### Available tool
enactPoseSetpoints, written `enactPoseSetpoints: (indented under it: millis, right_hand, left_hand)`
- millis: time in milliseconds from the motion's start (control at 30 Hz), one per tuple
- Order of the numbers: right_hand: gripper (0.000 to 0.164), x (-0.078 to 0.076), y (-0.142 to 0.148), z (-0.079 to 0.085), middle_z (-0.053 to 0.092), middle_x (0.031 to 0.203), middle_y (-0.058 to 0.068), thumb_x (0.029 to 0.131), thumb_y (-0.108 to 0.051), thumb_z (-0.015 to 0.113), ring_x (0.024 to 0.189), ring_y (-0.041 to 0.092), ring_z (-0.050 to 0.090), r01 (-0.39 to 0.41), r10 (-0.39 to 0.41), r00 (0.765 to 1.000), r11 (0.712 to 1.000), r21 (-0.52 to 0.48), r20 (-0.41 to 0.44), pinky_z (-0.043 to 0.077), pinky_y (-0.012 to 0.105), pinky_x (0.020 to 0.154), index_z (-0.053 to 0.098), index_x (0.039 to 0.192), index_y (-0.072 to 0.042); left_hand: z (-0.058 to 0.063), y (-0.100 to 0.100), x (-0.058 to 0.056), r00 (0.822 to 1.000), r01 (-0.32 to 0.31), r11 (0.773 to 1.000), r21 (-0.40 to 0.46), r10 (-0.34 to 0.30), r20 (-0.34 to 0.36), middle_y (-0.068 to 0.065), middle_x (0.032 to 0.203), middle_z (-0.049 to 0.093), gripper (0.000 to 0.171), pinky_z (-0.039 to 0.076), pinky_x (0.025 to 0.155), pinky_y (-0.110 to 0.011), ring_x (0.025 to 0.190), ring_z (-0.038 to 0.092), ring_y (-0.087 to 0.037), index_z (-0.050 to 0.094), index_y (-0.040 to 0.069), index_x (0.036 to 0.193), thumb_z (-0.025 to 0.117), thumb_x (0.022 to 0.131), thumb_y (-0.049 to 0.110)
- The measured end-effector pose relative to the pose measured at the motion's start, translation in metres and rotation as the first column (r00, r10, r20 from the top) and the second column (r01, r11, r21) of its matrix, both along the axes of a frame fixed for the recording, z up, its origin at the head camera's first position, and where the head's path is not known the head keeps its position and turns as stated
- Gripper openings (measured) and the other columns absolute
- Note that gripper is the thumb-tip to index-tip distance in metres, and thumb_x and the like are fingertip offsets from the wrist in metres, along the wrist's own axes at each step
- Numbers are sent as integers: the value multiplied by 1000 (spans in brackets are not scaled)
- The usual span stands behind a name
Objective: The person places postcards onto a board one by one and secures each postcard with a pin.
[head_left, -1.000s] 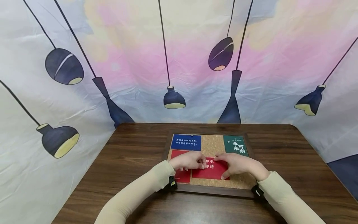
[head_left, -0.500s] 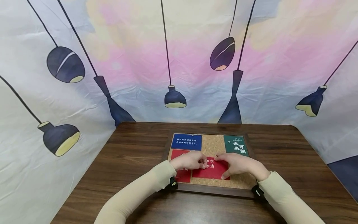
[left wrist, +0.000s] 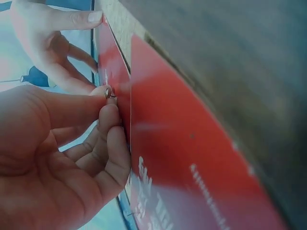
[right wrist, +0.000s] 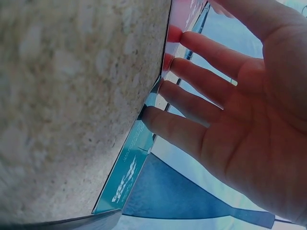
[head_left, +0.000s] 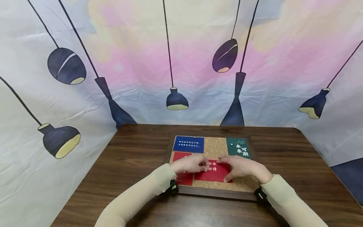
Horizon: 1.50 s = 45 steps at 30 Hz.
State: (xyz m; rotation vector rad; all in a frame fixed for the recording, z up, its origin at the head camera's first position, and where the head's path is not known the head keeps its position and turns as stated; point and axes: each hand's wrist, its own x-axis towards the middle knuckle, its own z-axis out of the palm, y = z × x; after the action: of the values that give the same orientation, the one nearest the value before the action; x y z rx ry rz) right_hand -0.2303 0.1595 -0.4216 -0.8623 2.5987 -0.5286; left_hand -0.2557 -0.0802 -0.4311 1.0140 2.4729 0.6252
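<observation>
A red card (head_left: 213, 176) with white characters lies on a wood-framed corkboard (head_left: 214, 145). Over its left part, my left hand (head_left: 188, 163) pinches a small metal thumbtack (left wrist: 108, 92) between thumb and fingertips, the point toward the card. My right hand (head_left: 243, 166) rests on the same card's right side, thumb at the lower edge and the other fingers spread along the top, fairly straight. A second red card (head_left: 185, 179) sits to the left, partly hidden under my left hand and wrist.
A blue card (head_left: 188, 144) is at the board's upper left and a green card (head_left: 239, 147) at its upper right, each with a small tack. The board lies on a dark wooden table (head_left: 136, 164); a cloth backdrop (head_left: 193, 63) with painted lamps hangs behind.
Both hands and the red card stay almost in place. The head view has shifted only slightly.
</observation>
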Motion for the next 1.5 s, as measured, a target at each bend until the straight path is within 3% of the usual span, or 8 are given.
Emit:
enactPoseSetpoints:
  millis: [233,633,1200,1500]
  right_hand:
    - [71,0,0,-1,50,148,16,74,-26,90,134,42,46,12,-12,1000,1000,-11,7,42,59,104,62,137,-8]
    - [70,-1,1,-2,51,148,16,75,-28,90,134,41,47,-8,8,1000,1000,-8,-18,41,58,106,63,136,-8]
    - [70,-5,3,-7,51,148,16,75,-28,90,134,41,47,-3,2,1000,1000,-15,-17,40,58,106,63,136,-8]
    - [70,-2,2,-5,51,147,16,75,-28,90,133,41,47,-5,5,1000,1000,-19,-19,41,58,105,63,136,-9]
  left_hand:
    - [5,-2,-3,997,60,998,-11,-60,52,7,72,59,7,43,61,-20,63,51,-7,69,15,89,72,95,17]
    - [4,-2,-4,993,96,995,-35,-98,-64,13,74,61,8,45,64,-17,66,52,-4,71,17,86,75,93,15]
    - [2,-2,-3,993,93,995,-44,-96,-74,13,81,63,10,47,66,-18,71,53,-5,72,17,87,72,94,10]
    - [1,-2,-3,987,104,992,-67,-111,-117,14,82,62,11,46,71,-18,74,53,-4,71,19,88,72,94,10]
